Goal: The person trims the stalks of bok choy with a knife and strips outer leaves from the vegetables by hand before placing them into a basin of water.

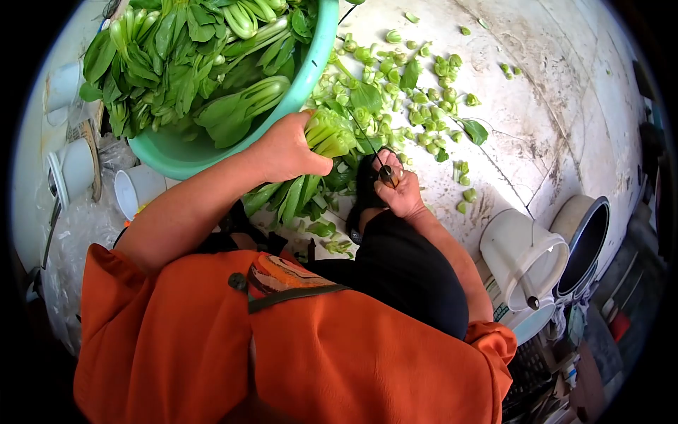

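Note:
My left hand [288, 147] is closed around a head of bok choy [330, 133], its pale cut stems pointing away and its leaves hanging below my palm. Just right of it, my right hand [404, 196] grips the handle of a knife [386, 174]. The thin blade, seen nearly edge-on, points up and left towards the stems; I cannot tell whether it touches them. Beyond my left hand, a green basin [326, 42] holds many heads of bok choy [166, 56]. Trimmed bok choy ends [427, 116] and loose leaves lie scattered on the floor.
A white bucket [519, 247] and a dark-lined bucket [583, 237] stand at the right. White containers [134, 191] and clear plastic sheeting [85, 240] are at the left. My sandalled foot [367, 184] is close beside the knife hand. Dirt marks the pale floor [494, 127].

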The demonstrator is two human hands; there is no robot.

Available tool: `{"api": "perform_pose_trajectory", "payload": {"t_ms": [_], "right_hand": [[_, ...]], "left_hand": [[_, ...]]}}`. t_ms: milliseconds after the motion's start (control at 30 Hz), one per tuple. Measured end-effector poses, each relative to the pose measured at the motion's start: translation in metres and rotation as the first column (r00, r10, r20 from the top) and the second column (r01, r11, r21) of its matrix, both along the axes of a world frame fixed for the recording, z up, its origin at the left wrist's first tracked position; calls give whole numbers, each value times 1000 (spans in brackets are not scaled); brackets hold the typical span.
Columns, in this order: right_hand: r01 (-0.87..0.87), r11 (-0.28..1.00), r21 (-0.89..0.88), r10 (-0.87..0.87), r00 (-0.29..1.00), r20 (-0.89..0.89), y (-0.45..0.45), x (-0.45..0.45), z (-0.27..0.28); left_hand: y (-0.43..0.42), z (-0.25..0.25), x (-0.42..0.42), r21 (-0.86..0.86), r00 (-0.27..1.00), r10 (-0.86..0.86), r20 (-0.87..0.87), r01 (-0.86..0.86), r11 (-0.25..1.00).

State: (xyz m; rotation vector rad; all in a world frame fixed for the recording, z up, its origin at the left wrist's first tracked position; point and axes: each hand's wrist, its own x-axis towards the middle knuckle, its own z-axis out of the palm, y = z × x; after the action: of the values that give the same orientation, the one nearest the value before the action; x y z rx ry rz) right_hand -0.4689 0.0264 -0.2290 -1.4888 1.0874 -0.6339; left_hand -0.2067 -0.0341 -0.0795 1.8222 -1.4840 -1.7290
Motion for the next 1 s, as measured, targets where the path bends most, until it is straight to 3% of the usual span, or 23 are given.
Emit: {"api": "perform_pose_trajectory", "payload": {"t_ms": [67, 133, 267, 400, 467, 533, 567, 600, 667, 733, 800, 867, 900, 967, 1000], "right_hand": [[0, 999, -44, -1, 1000, -13, -5, 3, 5], [-70, 996, -56, 72, 997, 31, -10, 4, 6], [-147, 987, -59, 146, 989, -16, -15, 5, 17], [-166, 986, -25, 166, 986, -12, -23, 13, 24], [-164, 985, -42, 165, 986, 18, -27, 19, 25], [-250, 965, -75, 243, 966, -87, -36, 26, 23], [-238, 971, -21, 237, 971, -34, -39, 26, 26], [-167, 985, -38, 167, 986, -7, -37, 25, 26], [78, 938, 338, -111, 991, 80, -30, 19, 31], [197, 907, 372, -234, 971, 57, -19, 6, -10], [260, 856, 447, -346, 931, 121, -14, 6, -10], [282, 851, 444, -358, 929, 97, -13, 7, -3], [275, 860, 430, -351, 930, 106, -15, 6, 5], [304, 871, 386, -292, 952, -92, -19, 3, 21], [298, 877, 376, -287, 954, -86, -16, 0, 15]], "left_hand": [[2, -5, 4, 6, 1000, -11, -6, 11, 1000], [3, -9, 6, 89, 947, 89, -308, -64, 994], [0, -14, 15, 163, 876, 139, -462, -70, 984], [3, -18, 12, 287, 798, 82, -597, 117, 951], [9, -20, 2, 343, 829, -77, -555, 312, 886], [12, -13, -10, 301, 831, -235, -504, 424, 854], [12, -11, -14, 268, 813, -262, -520, 447, 853], [12, -9, -15, 224, 803, -243, -544, 418, 880], [4, -4, -12, 212, 832, -243, -499, 389, 897], [-2, -9, -7, 187, 841, -231, -489, 360, 914], [-7, -11, -4, 260, 880, 36, -473, 100, 960], [-19, -4, -7, 331, 867, 303, -396, -173, 928], [-31, 0, -6, 339, 826, 389, -408, -259, 905], [-67, 35, -2, 444, 751, 556, -357, -387, 808], [-88, 26, 7, 421, 645, 631, -432, -475, 773]]}}
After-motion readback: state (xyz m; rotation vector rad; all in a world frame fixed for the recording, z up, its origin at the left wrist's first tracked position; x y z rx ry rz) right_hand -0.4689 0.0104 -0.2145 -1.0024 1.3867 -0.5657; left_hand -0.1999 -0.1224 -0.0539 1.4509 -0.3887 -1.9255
